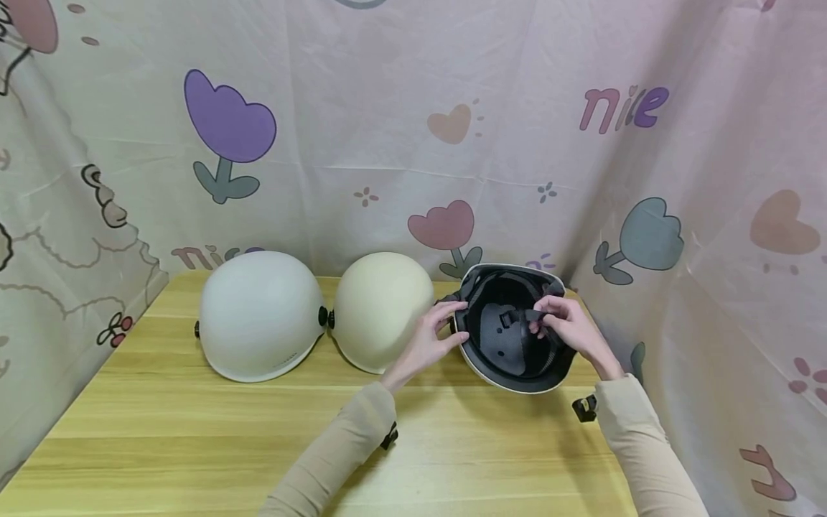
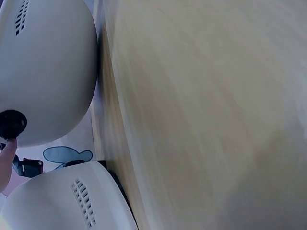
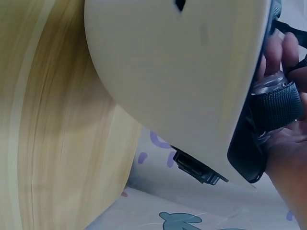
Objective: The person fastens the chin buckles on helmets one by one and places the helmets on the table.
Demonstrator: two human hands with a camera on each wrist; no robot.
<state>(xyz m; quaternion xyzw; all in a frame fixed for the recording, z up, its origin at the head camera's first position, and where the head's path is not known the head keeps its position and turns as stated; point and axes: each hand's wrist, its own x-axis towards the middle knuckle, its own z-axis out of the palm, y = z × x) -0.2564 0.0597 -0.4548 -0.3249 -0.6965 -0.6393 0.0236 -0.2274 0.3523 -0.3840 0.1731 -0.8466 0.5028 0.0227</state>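
Observation:
An upturned helmet (image 1: 510,345) with a pale shell, black rim and dark padded lining lies at the right, its opening towards me. My left hand (image 1: 429,337) holds its left rim, thumb and fingers spread along the edge. At the helmet's right side my right hand (image 1: 561,323) pinches a dark chin strap (image 1: 533,315) over the opening. A buckle (image 1: 507,319) shows near the strap inside the helmet. Close up in the right wrist view, the ribbed black strap (image 3: 276,108) passes in front of the right hand's fingers (image 3: 289,48).
To the left, a white helmet (image 1: 258,316) and a cream helmet (image 1: 384,309) sit dome up, side by side, their black side knobs (image 1: 323,316) nearly meeting. All stand near the back edge of the wooden table (image 1: 213,438). A printed curtain (image 1: 349,108) hangs behind and at both sides.

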